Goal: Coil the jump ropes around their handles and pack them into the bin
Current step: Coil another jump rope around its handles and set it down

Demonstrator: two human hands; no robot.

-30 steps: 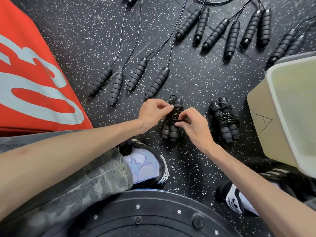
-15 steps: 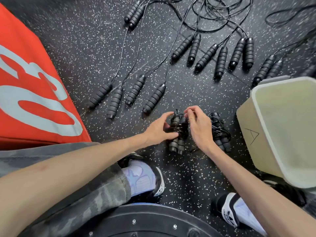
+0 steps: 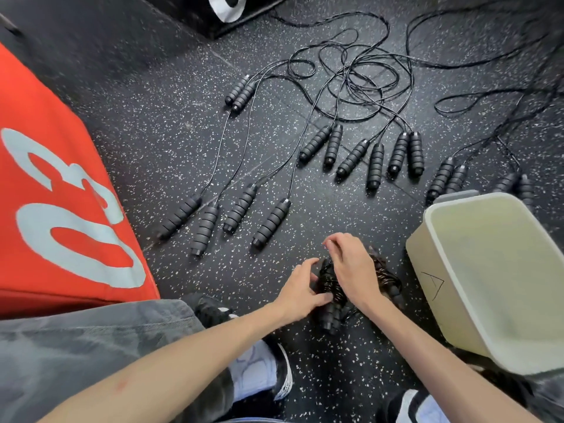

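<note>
A coiled black jump rope (image 3: pixel 330 290) lies on the speckled floor between my hands, its cord wound round the paired handles. My left hand (image 3: pixel 300 290) grips its left side. My right hand (image 3: pixel 351 265) sits over its top, fingertips pinched together at the far end, apparently on the cord. A second coiled rope (image 3: pixel 389 280) lies just right of it, partly hidden by my right hand. The pale bin (image 3: pixel 451 248) stands tilted at the right, and the part of its inside that shows holds nothing.
Several uncoiled ropes with ribbed black handles (image 3: pixel 270 222) lie in pairs across the floor, their cords tangled (image 3: pixel 351 77) further away. A red box (image 3: pixel 61 209) stands at the left. My shoes (image 3: pixel 259 370) are near the bottom edge.
The view has tilted up, so more floor and tangled cord shows. My left hand slid down the bundle's side; my right hand lifted its pinched fingertips above the bundle's far end.
</note>
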